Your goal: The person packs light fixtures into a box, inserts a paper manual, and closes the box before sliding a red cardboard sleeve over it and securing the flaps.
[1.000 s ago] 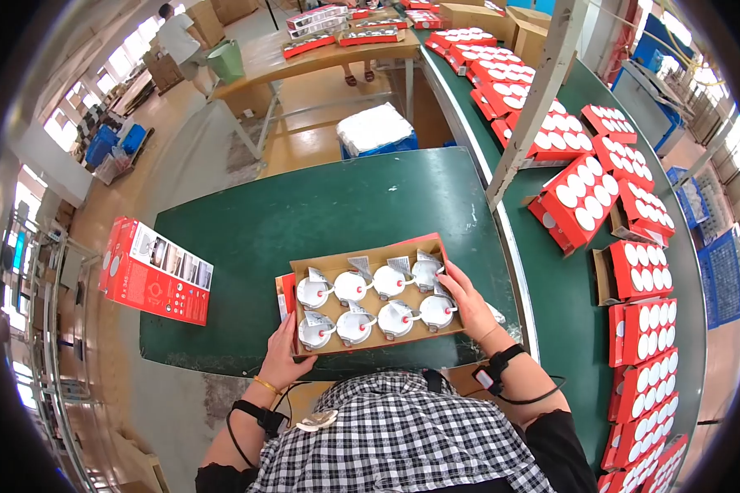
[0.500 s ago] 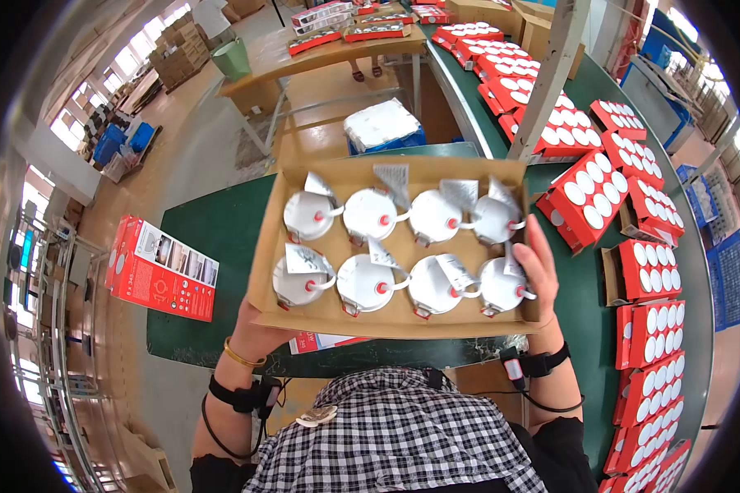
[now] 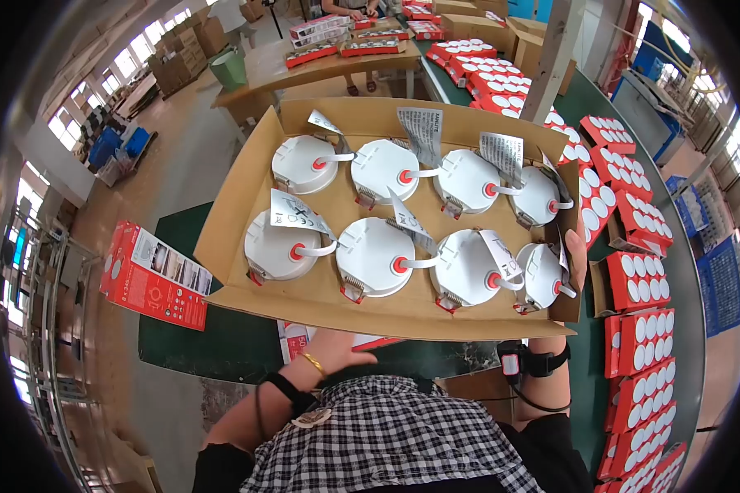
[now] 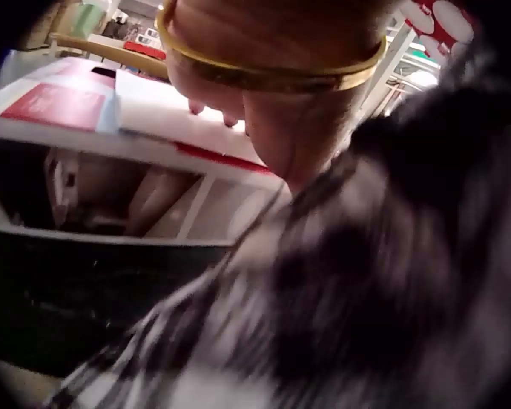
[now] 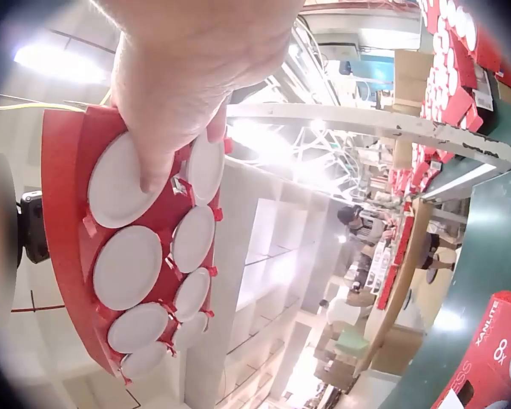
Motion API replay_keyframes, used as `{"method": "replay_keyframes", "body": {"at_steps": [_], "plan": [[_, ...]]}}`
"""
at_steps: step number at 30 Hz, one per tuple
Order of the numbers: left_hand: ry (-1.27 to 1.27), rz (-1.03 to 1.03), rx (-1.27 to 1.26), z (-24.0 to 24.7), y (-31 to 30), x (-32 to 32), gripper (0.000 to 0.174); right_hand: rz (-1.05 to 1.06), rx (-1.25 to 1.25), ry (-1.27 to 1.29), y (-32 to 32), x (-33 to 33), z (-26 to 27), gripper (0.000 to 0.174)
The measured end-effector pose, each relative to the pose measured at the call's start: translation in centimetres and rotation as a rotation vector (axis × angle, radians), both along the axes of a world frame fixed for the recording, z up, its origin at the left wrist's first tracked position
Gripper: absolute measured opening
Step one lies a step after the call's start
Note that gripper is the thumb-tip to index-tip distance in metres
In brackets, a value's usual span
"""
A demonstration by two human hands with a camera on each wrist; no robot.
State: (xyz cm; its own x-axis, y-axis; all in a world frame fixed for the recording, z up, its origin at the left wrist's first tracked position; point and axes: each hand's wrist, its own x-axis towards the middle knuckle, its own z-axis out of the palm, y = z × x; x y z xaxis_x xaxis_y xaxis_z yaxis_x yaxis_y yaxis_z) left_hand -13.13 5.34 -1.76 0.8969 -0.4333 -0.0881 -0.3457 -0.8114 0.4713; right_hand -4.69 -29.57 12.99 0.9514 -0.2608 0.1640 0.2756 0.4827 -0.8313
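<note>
A cardboard tray of downlights is raised and tilted in front of me in the head view. White downlights with cables, paper tags and spring clips sit in it in two rows. My right hand grips its right end. In the right wrist view, the thumb lies over a white lamp face on the tray's red front. My left hand is off the tray, below it, thumb stretched out, over a red-and-white carton on the table. Its fingertips overlap the carton's pale face in the left wrist view.
Another red printed carton stands on the left of the green table. On my right, a green conveyor carries many red trays of lamps. A metal post rises beside it. People work at a wooden table ahead.
The tray has come up off the table, closer to my head, and tipped. My left hand has let go of it and dropped below to the carton; my right hand keeps its hold.
</note>
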Motion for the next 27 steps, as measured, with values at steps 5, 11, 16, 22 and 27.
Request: {"method": "replay_keyframes", "body": {"at_steps": [5, 11, 16, 22, 27], "plan": [[-0.081, -0.05, 0.101, 0.5, 0.4, -2.0, 0.053, -0.177, -0.569, -0.2, -1.9, -0.8, -1.9, 0.064], [-0.372, 0.043, 0.124, 3.9, 7.4, -4.5, 0.029, -0.506, -0.723, -0.401, -2.5, -0.9, -4.1, 0.052], [-0.459, 0.265, 0.265, 1.2, 18.5, -8.4, 0.028, 0.387, 0.245, -0.156, -17.5, -6.9, -28.2, 0.054], [-0.463, 0.718, 0.117, -3.0, 25.5, -11.5, 0.028, 0.678, 0.472, -0.509, -8.9, 2.4, -15.8, 0.053], [-0.118, 0.812, 0.204, -7.4, 28.9, -13.8, 0.029, 0.796, 0.59, -0.651, -9.2, 3.4, -12.5, 0.052]]}}
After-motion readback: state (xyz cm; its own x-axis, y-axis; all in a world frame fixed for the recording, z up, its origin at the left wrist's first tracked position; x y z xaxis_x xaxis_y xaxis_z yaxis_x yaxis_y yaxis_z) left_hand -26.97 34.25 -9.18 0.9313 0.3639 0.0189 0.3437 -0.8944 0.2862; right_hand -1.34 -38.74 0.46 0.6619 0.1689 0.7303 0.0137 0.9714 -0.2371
